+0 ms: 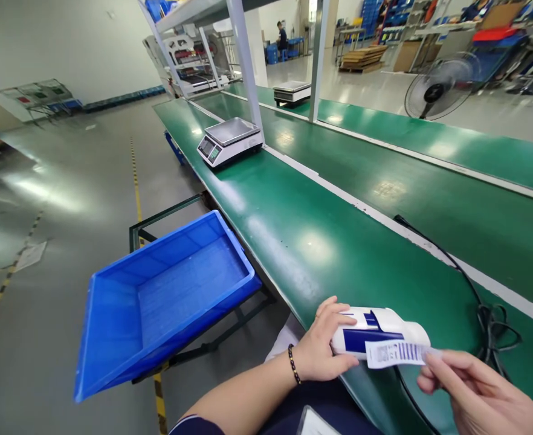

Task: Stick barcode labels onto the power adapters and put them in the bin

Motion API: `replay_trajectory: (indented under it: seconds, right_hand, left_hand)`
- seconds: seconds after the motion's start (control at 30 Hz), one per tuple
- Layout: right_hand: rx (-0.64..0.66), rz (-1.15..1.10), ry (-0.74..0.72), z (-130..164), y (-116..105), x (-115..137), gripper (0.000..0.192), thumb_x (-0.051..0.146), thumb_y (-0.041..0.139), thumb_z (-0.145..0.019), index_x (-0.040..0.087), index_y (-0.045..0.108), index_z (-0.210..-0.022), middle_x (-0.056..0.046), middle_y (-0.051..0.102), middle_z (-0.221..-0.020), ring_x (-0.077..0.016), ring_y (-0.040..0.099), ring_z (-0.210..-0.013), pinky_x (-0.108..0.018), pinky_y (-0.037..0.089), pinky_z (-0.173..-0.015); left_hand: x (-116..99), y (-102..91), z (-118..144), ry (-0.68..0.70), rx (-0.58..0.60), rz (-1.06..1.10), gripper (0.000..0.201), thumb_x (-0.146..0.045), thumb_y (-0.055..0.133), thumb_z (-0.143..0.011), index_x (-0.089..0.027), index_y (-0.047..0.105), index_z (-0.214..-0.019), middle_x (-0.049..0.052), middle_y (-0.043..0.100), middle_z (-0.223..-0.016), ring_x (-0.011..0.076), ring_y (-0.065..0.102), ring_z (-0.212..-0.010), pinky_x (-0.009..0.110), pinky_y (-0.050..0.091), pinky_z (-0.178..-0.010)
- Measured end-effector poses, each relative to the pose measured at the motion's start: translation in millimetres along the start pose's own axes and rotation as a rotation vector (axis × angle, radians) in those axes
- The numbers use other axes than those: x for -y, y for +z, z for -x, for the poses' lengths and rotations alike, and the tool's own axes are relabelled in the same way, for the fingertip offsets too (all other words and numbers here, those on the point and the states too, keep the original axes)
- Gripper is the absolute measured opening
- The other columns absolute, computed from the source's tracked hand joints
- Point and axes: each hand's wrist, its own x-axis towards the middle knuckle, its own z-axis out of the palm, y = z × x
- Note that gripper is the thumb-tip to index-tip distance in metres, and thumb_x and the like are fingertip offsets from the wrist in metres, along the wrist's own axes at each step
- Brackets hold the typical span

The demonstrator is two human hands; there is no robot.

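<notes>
A white bottle with a blue label (375,331) lies on its side at the near edge of the green table (321,241). My left hand (323,347), a dark bead bracelet on its wrist, grips the bottle's left end. My right hand (470,396) pinches a small white barcode sticker (396,353) by its right end and holds it against the bottle's side.
An empty blue plastic bin (167,296) sits tilted on a metal stand left of the table. Two weighing scales (229,140) (292,92) stand farther along. A black cable (470,290) runs across the table at right. A fan (443,84) and a distant person (282,37) are behind.
</notes>
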Motion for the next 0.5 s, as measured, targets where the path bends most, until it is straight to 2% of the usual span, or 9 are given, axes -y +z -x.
replay_trajectory:
  seconds: [0.1, 0.17, 0.37, 0.5]
  right_hand:
    - [0.047, -0.005, 0.136, -0.7, 8.9, -12.3, 0.035, 0.049, 0.076, -0.056, 0.017, 0.068, -0.070, -0.004, 0.065, -0.058, -0.0194, 0.064, -0.054, -0.022, 0.055, -0.051]
    - [0.053, 0.033, 0.169, -0.9, 10.5, -14.0, 0.037, 0.050, 0.076, -0.055, 0.017, 0.068, -0.070, -0.004, 0.066, -0.060, -0.0196, 0.065, -0.056, -0.021, 0.056, -0.054]
    - [0.142, 0.151, 0.106, -1.8, 9.0, -11.5, 0.035, 0.051, 0.073, -0.059, 0.018, 0.069, -0.069, -0.005, 0.069, -0.063, -0.0208, 0.067, -0.059, -0.021, 0.056, -0.057]
    - [0.150, 0.215, 0.078, -3.6, 9.4, -10.5, 0.035, 0.053, 0.071, -0.061, 0.019, 0.070, -0.070, -0.004, 0.070, -0.064, -0.0214, 0.067, -0.062, -0.021, 0.056, -0.059]
  left_hand:
    - [0.3, 0.4, -2.5, 0.031, -0.012, 0.006, 0.063, -0.030, 0.072, -0.063, -0.023, 0.042, -0.118, 0.012, 0.047, -0.124, 0.0319, 0.039, -0.126, 0.060, 0.020, -0.109]
    - [0.4, 0.6, -3.3, 0.055, -0.025, 0.013, 0.063, -0.030, 0.073, -0.063, -0.022, 0.042, -0.118, 0.012, 0.048, -0.122, 0.0309, 0.041, -0.125, 0.059, 0.020, -0.109]
    - [2.1, 2.5, -4.7, 0.095, -0.049, -0.012, 0.061, -0.031, 0.072, -0.061, -0.022, 0.043, -0.115, 0.011, 0.051, -0.118, 0.0287, 0.046, -0.120, 0.057, 0.022, -0.110]
    - [2.0, 2.8, -5.2, 0.080, -0.038, -0.027, 0.059, -0.032, 0.071, -0.062, -0.023, 0.042, -0.113, 0.011, 0.050, -0.120, 0.0296, 0.046, -0.121, 0.057, 0.022, -0.110]
